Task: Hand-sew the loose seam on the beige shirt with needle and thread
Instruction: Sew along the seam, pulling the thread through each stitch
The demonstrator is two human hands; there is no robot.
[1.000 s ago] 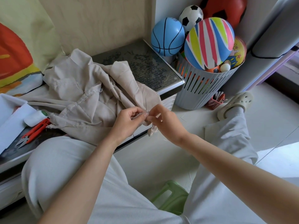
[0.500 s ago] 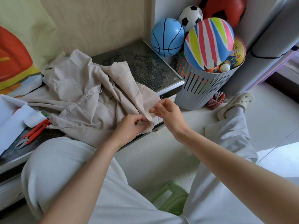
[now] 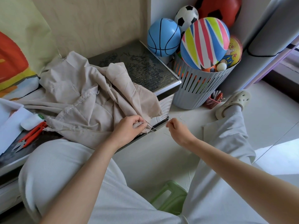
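Left hand (image 3: 129,130), its forearm reaching forward over the lap, grips the frayed seam edge of the shirt (image 3: 84,101) in curled fingers. The rest of the shirt lies heaped on the table (image 3: 145,67) beyond it. Right hand (image 3: 178,130), just right and apart, is curled in a pinch. What it holds is too fine to tell.

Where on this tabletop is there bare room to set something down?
Free: the far right corner of the tabletop, bordered by the shirt, the wall and the blue ball. Crowded: the left end, where scissors and white paper lie beside the shirt.
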